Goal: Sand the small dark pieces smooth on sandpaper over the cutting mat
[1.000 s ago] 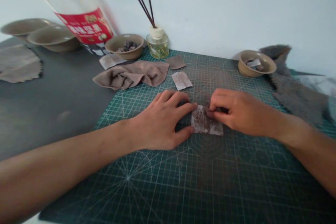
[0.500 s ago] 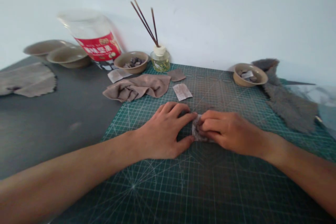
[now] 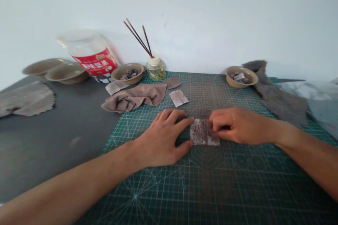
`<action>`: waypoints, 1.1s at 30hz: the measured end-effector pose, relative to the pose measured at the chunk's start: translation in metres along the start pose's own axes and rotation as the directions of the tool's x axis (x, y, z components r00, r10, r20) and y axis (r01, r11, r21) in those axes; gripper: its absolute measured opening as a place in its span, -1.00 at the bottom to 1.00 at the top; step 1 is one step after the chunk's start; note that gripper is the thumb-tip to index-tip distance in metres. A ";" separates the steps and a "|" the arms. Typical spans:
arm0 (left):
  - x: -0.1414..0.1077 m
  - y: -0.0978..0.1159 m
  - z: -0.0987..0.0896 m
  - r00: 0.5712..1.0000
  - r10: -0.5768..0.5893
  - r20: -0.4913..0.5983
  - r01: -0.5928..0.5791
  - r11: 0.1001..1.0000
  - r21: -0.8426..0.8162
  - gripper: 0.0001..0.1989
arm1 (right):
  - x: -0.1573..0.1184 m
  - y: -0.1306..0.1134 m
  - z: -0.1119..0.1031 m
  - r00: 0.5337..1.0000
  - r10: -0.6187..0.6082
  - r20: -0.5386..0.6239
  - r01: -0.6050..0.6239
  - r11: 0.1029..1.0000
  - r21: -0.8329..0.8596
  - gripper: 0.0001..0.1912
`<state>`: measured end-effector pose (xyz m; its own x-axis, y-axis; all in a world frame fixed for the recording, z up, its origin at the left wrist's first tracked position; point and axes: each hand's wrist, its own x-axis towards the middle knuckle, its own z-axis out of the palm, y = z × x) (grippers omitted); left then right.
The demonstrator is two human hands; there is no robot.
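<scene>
A small greyish-brown square (image 3: 201, 133), with dark streaks across its face, lies flat on the green cutting mat (image 3: 224, 190). My left hand (image 3: 169, 137) is open, its fingers spread, with the index fingertip and thumb pressing the square's left corners. On the square's right part rests my right hand (image 3: 235, 124), closed with the fingertips bunched together. Whatever may be between those fingertips is hidden. Beyond the hands lie a paler square (image 3: 179, 98), a brown square (image 3: 172, 82) and a crumpled brown cloth (image 3: 137, 96).
Behind stand a reed diffuser (image 3: 155, 68), a clear jar with a red label (image 3: 96, 61) and a bowl of dark pieces (image 3: 128, 74). Another bowl (image 3: 241, 77) sits far right beside fuzzy grey fabric (image 3: 285, 103). Two bowls (image 3: 66, 72) and a brown piece (image 3: 27, 98) are at left.
My right hand has slid right and lifted slightly off the square, uncovering most of its streaked face. My left hand keeps its place at the left edge. The camera view has tilted up.
</scene>
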<state>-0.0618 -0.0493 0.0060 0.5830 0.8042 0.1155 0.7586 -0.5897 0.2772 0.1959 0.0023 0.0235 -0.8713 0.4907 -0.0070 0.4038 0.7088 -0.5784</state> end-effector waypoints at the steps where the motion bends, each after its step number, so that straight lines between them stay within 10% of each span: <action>1: 0.000 0.000 0.000 1.000 -0.001 0.003 0.001 1.000 0.001 -0.43 | 0.000 0.000 0.002 0.999 -0.034 0.033 0.032 0.998 0.061 -0.87; 7: 0.001 0.001 -0.001 1.000 -0.001 0.018 0.001 1.000 0.020 -0.42 | 0.008 0.003 0.005 0.987 0.017 -0.160 -0.027 0.998 -0.062 -0.90; 13: 0.001 0.001 -0.002 1.000 0.001 0.019 -0.001 1.000 0.012 -0.43 | 0.005 0.001 0.006 0.994 -0.109 -0.021 0.110 0.992 0.066 -0.88; 18: 0.002 0.000 -0.002 1.000 0.000 0.029 -0.001 1.000 0.020 -0.43 | 0.006 0.006 0.007 0.972 0.010 -0.235 -0.034 0.995 -0.098 -0.90; 23: 0.002 0.001 -0.003 0.999 0.001 0.039 -0.001 1.000 0.011 -0.43 | 0.005 0.004 0.014 0.986 -0.142 -0.086 0.139 0.989 -0.043 -0.89; 28: 0.002 0.000 -0.002 0.999 0.004 0.042 -0.005 1.000 0.011 -0.43 | 0.010 0.005 0.013 0.967 -0.011 -0.253 -0.046 0.975 -0.217 -0.91; 33: 0.001 0.001 -0.004 1.000 0.000 0.030 0.000 1.000 -0.003 -0.43 | 0.006 0.001 0.013 0.993 -0.106 -0.059 0.104 0.994 -0.031 -0.90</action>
<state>-0.0617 -0.0490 0.0098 0.5913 0.8018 0.0872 0.7579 -0.5893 0.2799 0.1875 -0.0008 0.0127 -0.8912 0.4420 0.1022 0.3193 0.7712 -0.5508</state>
